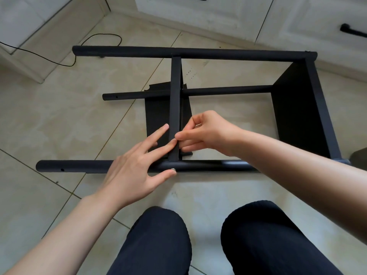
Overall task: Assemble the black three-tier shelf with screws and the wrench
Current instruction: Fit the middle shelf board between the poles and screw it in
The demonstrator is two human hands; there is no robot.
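Hands meet at six o'clock on the shelf frame [198, 54]: left hand [137, 167] spread, thumb touching a screw [173, 169]; right hand [206, 133] pinching the middle panel [174, 108].

Lower stretch of the near black pole [79, 166] hidden under the left hand [131, 175]; only a sliver of the silver screw head [173, 169] peeking past the thumb tip. Middle shelf panel [174, 108] covered near its lower end by the right hand [206, 133], its curled fingertips tucked behind the panel edge. Inner pole [218, 91] interrupted behind that panel. Right end of the frame by the end panel [297, 108] masked by the right forearm. Black handle [352, 31] and power cable [49, 56] cropped by the borders. Both knees cropped below.
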